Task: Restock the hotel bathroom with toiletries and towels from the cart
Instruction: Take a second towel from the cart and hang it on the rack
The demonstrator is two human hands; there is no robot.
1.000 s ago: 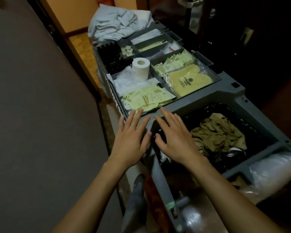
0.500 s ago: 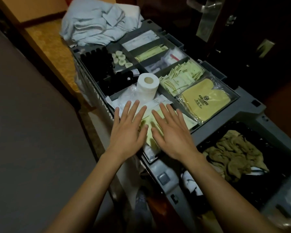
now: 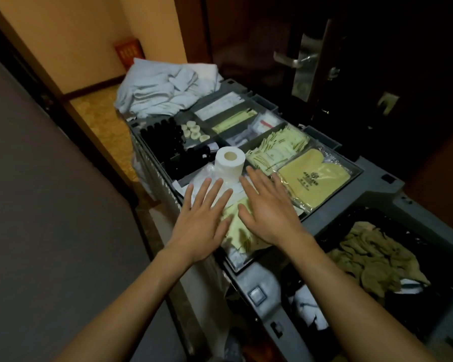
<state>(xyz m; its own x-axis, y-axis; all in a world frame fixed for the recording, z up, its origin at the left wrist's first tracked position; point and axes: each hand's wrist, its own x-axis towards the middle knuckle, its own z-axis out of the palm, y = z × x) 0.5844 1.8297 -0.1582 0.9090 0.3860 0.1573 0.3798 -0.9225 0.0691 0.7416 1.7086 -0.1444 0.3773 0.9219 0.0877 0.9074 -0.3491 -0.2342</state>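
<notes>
A grey housekeeping cart (image 3: 377, 184) stands in front of me with a divided tray of toiletries on top. My left hand (image 3: 202, 220) and my right hand (image 3: 268, 210) hover flat, fingers straight and spread, over the near compartment of pale yellow sachets (image 3: 237, 231). Neither hand holds anything. A white toilet paper roll (image 3: 229, 165) stands upright just beyond my fingertips. Further back lie more yellow sachets (image 3: 277, 147), a bagged yellow mitt (image 3: 314, 178), dark small bottles (image 3: 165, 137) and small round soaps (image 3: 194, 130). A heap of white towels (image 3: 165, 90) sits at the cart's far end.
A black-lined bin (image 3: 442, 296) at the cart's near right holds crumpled olive cloths (image 3: 372, 257). A dark door with a metal lever handle (image 3: 290, 60) stands to the right of the cart. A grey wall (image 3: 50, 205) runs along the left, with patterned carpet (image 3: 100, 121) beyond.
Both hands have moved forward from the cart's near edge to over the sachet compartment, close to the toilet paper roll. The view has tilted up, showing more of the door and hallway.
</notes>
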